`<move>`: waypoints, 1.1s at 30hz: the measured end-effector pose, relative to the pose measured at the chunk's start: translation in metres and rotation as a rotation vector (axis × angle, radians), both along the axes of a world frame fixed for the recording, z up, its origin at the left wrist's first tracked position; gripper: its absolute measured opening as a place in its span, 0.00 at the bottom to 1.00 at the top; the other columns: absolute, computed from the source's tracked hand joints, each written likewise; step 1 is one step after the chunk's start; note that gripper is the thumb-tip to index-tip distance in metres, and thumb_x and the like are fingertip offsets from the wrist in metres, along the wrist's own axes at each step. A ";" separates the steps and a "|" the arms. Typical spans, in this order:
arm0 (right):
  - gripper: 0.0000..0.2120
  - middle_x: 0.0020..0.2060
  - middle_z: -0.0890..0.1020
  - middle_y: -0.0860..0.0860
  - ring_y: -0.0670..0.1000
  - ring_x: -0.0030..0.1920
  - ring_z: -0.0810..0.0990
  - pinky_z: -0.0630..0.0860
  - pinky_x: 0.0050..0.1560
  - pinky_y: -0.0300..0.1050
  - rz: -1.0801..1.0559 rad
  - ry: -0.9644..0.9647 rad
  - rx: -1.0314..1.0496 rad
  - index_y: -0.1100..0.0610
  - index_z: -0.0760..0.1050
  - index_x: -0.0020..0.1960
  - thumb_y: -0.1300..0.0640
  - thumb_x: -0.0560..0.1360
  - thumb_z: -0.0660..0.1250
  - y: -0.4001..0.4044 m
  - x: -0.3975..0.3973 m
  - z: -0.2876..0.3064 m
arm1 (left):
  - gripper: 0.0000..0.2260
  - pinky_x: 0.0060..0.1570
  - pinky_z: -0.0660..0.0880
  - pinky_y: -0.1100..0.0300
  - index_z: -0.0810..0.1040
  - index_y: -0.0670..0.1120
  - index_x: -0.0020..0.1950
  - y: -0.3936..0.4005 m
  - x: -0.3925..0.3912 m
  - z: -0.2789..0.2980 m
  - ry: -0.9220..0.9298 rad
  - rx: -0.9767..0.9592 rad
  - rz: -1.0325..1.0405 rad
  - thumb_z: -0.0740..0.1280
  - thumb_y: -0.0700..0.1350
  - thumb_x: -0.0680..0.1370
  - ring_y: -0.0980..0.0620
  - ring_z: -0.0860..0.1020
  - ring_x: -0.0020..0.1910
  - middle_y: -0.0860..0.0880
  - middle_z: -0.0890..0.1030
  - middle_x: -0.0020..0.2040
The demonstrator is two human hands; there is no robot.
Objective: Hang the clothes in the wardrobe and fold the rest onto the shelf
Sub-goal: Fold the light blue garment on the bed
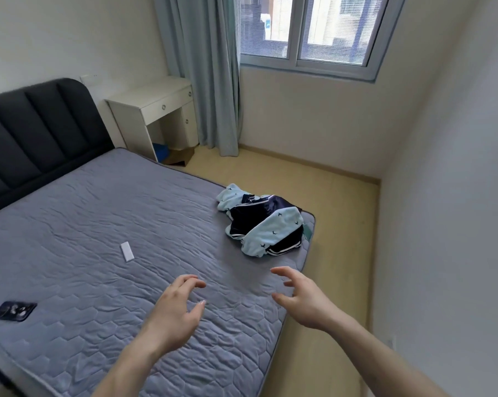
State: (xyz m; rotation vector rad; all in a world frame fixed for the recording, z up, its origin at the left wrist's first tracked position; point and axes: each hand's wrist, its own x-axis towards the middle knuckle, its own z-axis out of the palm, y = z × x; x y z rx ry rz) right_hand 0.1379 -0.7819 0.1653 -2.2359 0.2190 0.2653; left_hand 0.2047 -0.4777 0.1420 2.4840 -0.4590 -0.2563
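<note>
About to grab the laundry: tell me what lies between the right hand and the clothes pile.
Only bare grey mattress separates the right hand from the clothes pile, per the head view.

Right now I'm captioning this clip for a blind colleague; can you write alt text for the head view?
Two bare hands, left hand and right hand, reach open over a grey quilted mattress toward a crumpled pile of clothes at its far corner. A small white object and a dark phone lie on the mattress.
</note>
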 end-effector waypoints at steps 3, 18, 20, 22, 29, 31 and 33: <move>0.23 0.71 0.71 0.41 0.44 0.70 0.72 0.75 0.62 0.42 -0.014 0.030 -0.012 0.42 0.68 0.74 0.49 0.80 0.68 -0.018 0.028 -0.009 | 0.12 0.68 0.68 0.61 0.74 0.59 0.60 -0.015 0.035 -0.011 0.015 -0.009 -0.009 0.70 0.48 0.79 0.57 0.73 0.66 0.60 0.73 0.64; 0.23 0.65 0.72 0.45 0.45 0.64 0.72 0.77 0.53 0.41 -0.007 0.207 -0.014 0.44 0.68 0.73 0.52 0.80 0.68 -0.124 0.216 -0.092 | 0.15 0.70 0.68 0.60 0.74 0.56 0.67 -0.103 0.191 -0.055 0.148 0.077 0.069 0.66 0.52 0.80 0.58 0.71 0.68 0.62 0.69 0.66; 0.24 0.67 0.72 0.45 0.46 0.64 0.73 0.76 0.56 0.43 0.017 0.236 -0.009 0.44 0.68 0.74 0.52 0.79 0.68 -0.145 0.255 -0.113 | 0.15 0.70 0.68 0.60 0.74 0.56 0.67 -0.118 0.214 -0.066 0.182 0.089 0.123 0.66 0.52 0.81 0.58 0.71 0.68 0.61 0.69 0.67; 0.25 0.70 0.71 0.45 0.47 0.64 0.73 0.76 0.62 0.46 0.043 0.256 -0.021 0.45 0.67 0.74 0.53 0.79 0.68 -0.169 0.295 -0.134 | 0.15 0.68 0.69 0.60 0.73 0.56 0.68 -0.136 0.237 -0.078 0.228 0.101 0.175 0.66 0.52 0.81 0.58 0.72 0.67 0.61 0.68 0.68; 0.31 0.73 0.69 0.51 0.50 0.67 0.73 0.75 0.64 0.46 0.035 0.354 -0.093 0.51 0.64 0.79 0.55 0.77 0.69 -0.258 0.426 -0.221 | 0.17 0.66 0.71 0.55 0.71 0.57 0.69 -0.201 0.325 -0.136 0.381 0.130 0.307 0.66 0.50 0.80 0.54 0.77 0.63 0.62 0.65 0.70; 0.34 0.75 0.67 0.53 0.53 0.71 0.71 0.71 0.67 0.46 0.039 0.361 -0.139 0.53 0.61 0.80 0.56 0.77 0.69 -0.279 0.460 -0.250 | 0.18 0.66 0.71 0.55 0.71 0.57 0.69 -0.215 0.350 -0.159 0.397 0.125 0.331 0.67 0.50 0.80 0.55 0.76 0.64 0.61 0.66 0.69; 0.36 0.78 0.62 0.54 0.55 0.73 0.70 0.72 0.65 0.47 0.051 0.385 -0.212 0.53 0.58 0.81 0.55 0.78 0.69 -0.295 0.491 -0.283 | 0.18 0.65 0.70 0.56 0.71 0.56 0.70 -0.226 0.372 -0.185 0.423 0.123 0.348 0.67 0.49 0.80 0.55 0.76 0.61 0.61 0.66 0.68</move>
